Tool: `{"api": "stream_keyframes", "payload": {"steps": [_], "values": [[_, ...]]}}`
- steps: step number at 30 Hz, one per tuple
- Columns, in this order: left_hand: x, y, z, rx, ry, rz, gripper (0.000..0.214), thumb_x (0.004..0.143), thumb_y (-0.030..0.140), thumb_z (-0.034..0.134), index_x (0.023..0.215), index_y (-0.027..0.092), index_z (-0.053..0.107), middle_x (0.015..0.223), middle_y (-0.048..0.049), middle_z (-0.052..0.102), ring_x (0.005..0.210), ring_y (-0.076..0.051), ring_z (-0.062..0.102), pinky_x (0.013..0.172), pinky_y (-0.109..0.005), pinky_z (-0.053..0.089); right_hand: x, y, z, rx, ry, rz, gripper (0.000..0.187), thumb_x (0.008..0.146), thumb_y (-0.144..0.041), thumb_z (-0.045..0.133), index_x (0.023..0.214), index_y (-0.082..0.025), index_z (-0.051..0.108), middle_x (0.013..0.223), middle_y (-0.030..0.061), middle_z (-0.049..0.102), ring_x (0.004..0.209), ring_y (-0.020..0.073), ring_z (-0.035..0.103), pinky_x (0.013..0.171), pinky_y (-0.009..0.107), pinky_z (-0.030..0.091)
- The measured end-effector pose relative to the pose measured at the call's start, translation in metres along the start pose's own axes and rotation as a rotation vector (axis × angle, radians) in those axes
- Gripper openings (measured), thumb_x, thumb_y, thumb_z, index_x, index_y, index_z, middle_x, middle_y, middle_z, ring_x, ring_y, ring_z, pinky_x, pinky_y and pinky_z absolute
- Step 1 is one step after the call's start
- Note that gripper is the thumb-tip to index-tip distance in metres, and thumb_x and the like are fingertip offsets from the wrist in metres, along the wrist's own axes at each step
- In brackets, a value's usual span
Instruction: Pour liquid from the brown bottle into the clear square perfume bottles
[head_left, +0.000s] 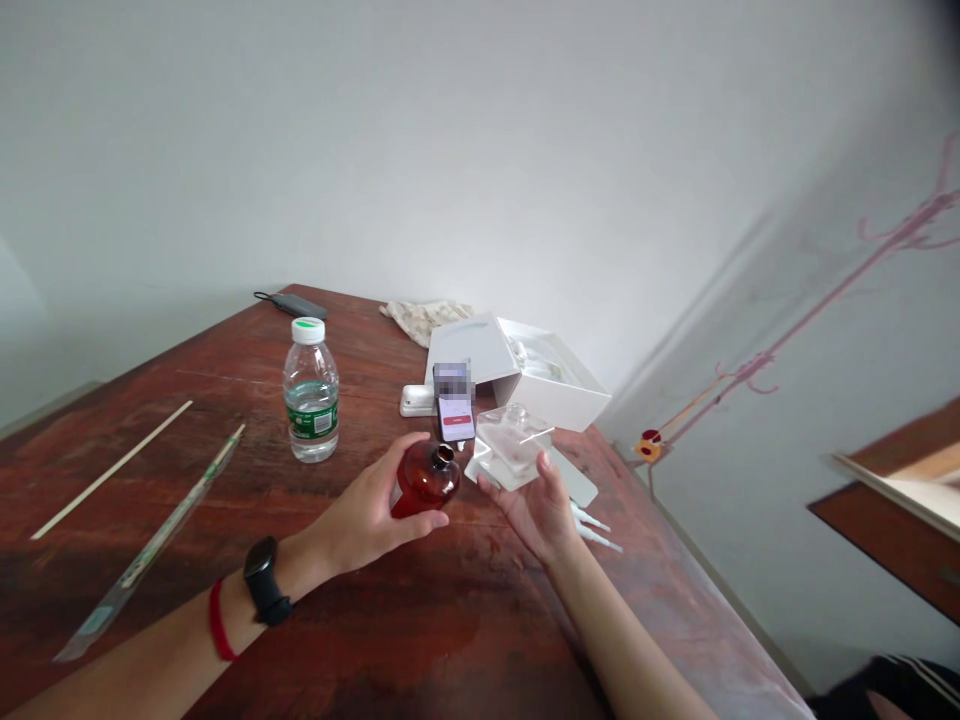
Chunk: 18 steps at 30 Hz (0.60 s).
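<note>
My left hand (375,500) is wrapped around a reddish-brown glass bottle (427,482), thumb on the near side and fingers on the far side. The bottle's dark neck is uncapped and leans slightly toward the right. Across from it, my right hand (536,510) curves its thumb and fingers around the near end of a clear, squarish container (514,445). Its exact kind is hard to make out against the pale things behind it. A phone (454,415) with a lit screen stands propped just beyond the brown bottle.
A clear water bottle (311,400) with a green label stands left of centre. Further left lie a thin wooden stick (112,470) and a wrapped pair of chopsticks (165,540). An opened white box (555,390), a cloth (424,318) and a grey pouch (296,304) are at the back.
</note>
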<state>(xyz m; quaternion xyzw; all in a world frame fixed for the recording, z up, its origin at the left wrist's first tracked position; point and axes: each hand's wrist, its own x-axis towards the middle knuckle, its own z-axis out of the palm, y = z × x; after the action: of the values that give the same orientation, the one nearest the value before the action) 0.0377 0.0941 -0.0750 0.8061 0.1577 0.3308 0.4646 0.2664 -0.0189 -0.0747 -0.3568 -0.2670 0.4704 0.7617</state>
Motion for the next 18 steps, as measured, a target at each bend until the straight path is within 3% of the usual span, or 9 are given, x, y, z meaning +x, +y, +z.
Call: {"api": "stream_keyframes", "payload": {"steps": [9, 14, 18], "values": [[-0.0008, 0.0003, 0.0009, 0.018, -0.011, 0.015, 0.084, 0.086, 0.048, 0.084, 0.154, 0.024, 0.04, 0.143, -0.0157, 0.066, 0.127, -0.036, 0.068, 0.113, -0.054, 0.051, 0.0014, 0.0007, -0.0018, 0.025, 0.018, 0.023, 0.062, 0.079, -0.052, 0.088, 0.134, -0.03, 0.07, 0.125, 0.0052, 0.08, 0.109, 0.028, 0.074, 0.084, 0.04, 0.063], [0.0005, 0.0027, 0.0011, 0.019, 0.003, 0.012, 0.084, 0.084, 0.047, 0.086, 0.152, 0.023, 0.043, 0.143, -0.0156, 0.066, 0.128, -0.037, 0.066, 0.113, -0.054, 0.051, -0.0005, 0.0022, -0.0023, 0.029, -0.009, 0.038, 0.051, 0.081, -0.05, 0.087, 0.126, -0.03, 0.074, 0.121, 0.0033, 0.081, 0.107, 0.0258, 0.075, 0.083, 0.037, 0.064], [0.0002, 0.0038, 0.0004, 0.012, -0.008, -0.004, 0.083, 0.085, 0.047, 0.085, 0.152, 0.024, 0.041, 0.144, -0.0151, 0.065, 0.129, -0.036, 0.066, 0.114, -0.053, 0.05, -0.0021, 0.0014, -0.0001, 0.035, -0.017, 0.054, 0.059, 0.077, -0.05, 0.09, 0.13, -0.029, 0.073, 0.129, 0.0047, 0.079, 0.104, 0.025, 0.075, 0.082, 0.036, 0.066]]}}
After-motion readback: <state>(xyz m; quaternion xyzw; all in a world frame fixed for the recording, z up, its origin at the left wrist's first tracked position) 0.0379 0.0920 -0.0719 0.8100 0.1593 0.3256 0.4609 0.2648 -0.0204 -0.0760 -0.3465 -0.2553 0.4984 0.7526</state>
